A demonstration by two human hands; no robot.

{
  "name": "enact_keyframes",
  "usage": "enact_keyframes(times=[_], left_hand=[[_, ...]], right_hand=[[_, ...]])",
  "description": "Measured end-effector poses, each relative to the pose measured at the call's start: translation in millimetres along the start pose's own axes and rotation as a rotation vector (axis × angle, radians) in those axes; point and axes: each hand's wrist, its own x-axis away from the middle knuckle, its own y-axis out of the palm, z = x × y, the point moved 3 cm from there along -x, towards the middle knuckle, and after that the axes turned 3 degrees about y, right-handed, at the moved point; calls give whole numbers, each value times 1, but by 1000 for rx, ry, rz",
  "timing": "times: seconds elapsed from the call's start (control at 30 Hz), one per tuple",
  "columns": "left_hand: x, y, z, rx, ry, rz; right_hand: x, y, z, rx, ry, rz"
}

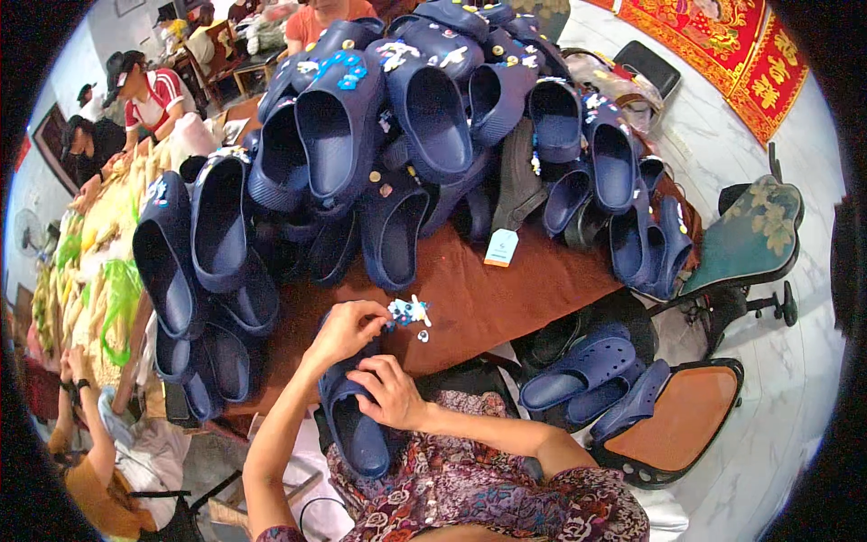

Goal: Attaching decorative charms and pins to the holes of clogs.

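A navy clog (354, 425) is held at the near edge of a brown-covered table (488, 298), its heel end hanging over the person's patterned lap. The right hand (390, 392) is closed on the clog's upper, with the fingers curled over its front. The left hand (343, 331) is pinched narrowly, fingertips together, just above the clog's toe; whether something small is held between them cannot be told. Just beside that hand, small blue-and-white charms (408, 312) are seen lying on the cloth, and a tiny round piece (423, 336) is lying near them. Behind, the table is heaped with a pile of navy clogs (397, 117), many already studded with coloured charms, and a white tag (501, 247) is hanging from the pile. More clogs (578, 370) are stacked on the floor to the right, beside an orange-seated chair (677, 425).
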Motion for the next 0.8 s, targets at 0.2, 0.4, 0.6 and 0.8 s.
enact_keyframes(times=[0.2, 0.4, 0.6, 0.8], left_hand=[[-10, 2, 5, 84, 30, -3], [49, -24, 18, 100, 20, 296], [142, -4, -12, 435, -219, 617], [201, 36, -13, 362, -391, 364]], right_hand=[[-3, 0, -2, -2, -8, -15], [-4, -2, 3, 60, -40, -18], [-7, -5, 3, 66, -38, -22], [0, -6, 2, 35, 6, -37]])
